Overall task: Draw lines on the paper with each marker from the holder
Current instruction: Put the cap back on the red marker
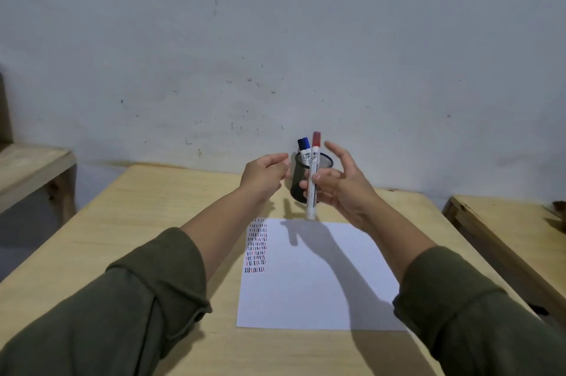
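Red marker point(313, 179): upright, cap on top, long axis near vertical, held in front of the mesh holder point(306, 179) and above the far edge of the paper point(318, 277).
Right hand point(340, 188): pinches the red marker's barrel at mid-length between thumb and fingertips; the other fingers are spread loose.
Left hand point(265, 173): half-curled, holds nothing, just left of the holder.
Blue marker point(304, 150): stands in the holder, cap up, touching its rim.
Paper: rows of short red and dark strokes in the near-left top corner; the rest is blank.
Key relation: the cap sits above the right-hand grip; the left hand is the nearer free one.
Judgement: uncapping likely comes next, then drawing.
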